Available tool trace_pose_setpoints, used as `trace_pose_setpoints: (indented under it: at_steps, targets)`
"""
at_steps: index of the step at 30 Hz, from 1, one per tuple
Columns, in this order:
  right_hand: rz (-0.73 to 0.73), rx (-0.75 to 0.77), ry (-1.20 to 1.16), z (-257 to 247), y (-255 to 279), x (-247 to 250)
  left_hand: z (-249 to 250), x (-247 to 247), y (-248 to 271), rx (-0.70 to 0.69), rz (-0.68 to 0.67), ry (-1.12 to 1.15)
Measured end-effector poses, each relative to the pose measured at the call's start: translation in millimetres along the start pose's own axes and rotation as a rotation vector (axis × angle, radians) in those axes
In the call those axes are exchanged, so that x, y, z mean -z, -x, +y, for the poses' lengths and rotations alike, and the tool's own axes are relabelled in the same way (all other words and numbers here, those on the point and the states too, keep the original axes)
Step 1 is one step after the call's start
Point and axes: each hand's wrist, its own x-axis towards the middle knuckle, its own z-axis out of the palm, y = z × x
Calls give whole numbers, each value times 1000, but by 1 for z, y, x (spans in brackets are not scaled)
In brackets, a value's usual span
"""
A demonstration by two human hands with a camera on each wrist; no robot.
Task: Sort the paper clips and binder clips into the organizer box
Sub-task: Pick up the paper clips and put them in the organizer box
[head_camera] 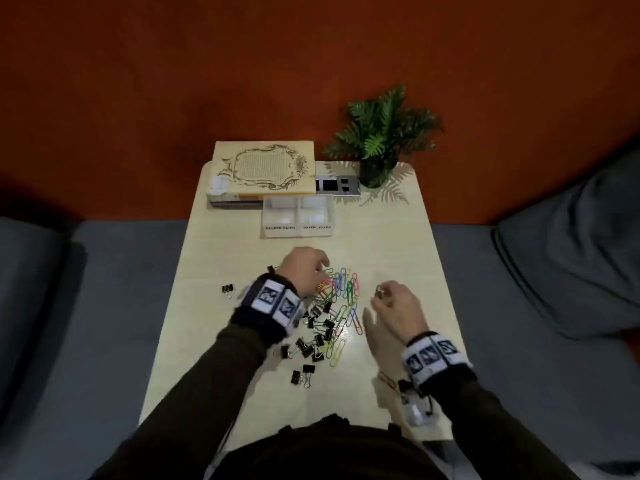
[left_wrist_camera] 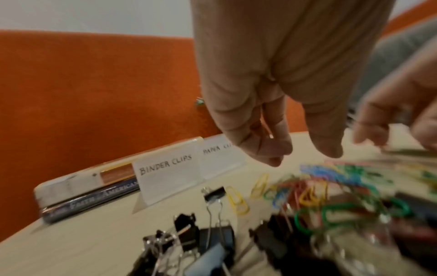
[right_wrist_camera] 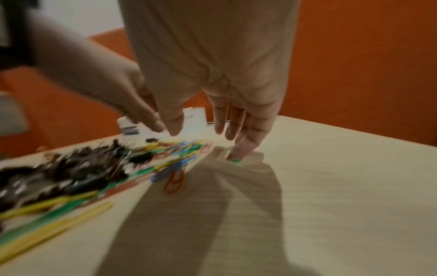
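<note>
On the pale wood-grain table (head_camera: 214, 258), at its left edge, one small black binder clip (head_camera: 227, 289) with wire handles lies apart from the rest. Further in, the left hand (head_camera: 304, 268) hovers palm-down over the far end of the heap, fingers hanging loosely curved and gripping nothing, their tips just above the clips. Below and nearer the person, the black binder clips (head_camera: 313, 336) lie jumbled, glossy bodies and thin steel handles pointing every way. Just right of them spreads the tangle of paper clips (head_camera: 343, 296), slim plastic-coated loops in green, blue, red, yellow and pink, most with their long axes running roughly away from the person. Beyond the heap stands the clear organizer box (head_camera: 298, 216), two square compartments labelled "BINDER CLIPS" on the left and "PAPER CLIPS" on the right. The right hand (head_camera: 389, 308) hangs just right of the paper clips, fingers extended downward; one fingertip (right_wrist_camera: 244, 149) presses on a green paper clip (right_wrist_camera: 235, 160) against the tabletop.
</note>
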Motion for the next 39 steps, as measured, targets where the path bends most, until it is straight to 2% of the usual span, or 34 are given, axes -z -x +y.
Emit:
trace_pose_setpoints:
  at_steps: [4, 9, 12, 17, 22, 25, 28, 32, 35, 39]
  targets:
    - [-64, 59, 195, -30, -8, -32, 11, -25, -13, -9, -162, -235]
    - [17, 66, 263, -39, -16, -48, 0, -32, -22, 44, -130, -304]
    - [73, 107, 168, -37, -16, -52, -4, -32, -22, 61, -118, -279]
    - [85, 62, 77, -31, -20, -42, -8, -24, -20, 114, -73, -156]
    - [88, -2, -33, -26, -21, -29, -9, 18, -30, 144, 79, 120]
    - [82, -43, -93, -23, -20, -23, -8, 49, -52, 170, 163, 186]
    - [69, -80, -153, -24, -19, -17, -5, 69, -77, 212, 153, 171]
    - [61, -111, -242, -33, -24, -6, 6, 74, -98, 286, 56, 82]
    - [62, -53, -291, -52, -42, 6, 9, 70, -103, 304, 39, 128]
    - [97, 59, -273, -90, -90, 10, -6, 59, -85, 251, 124, 161]
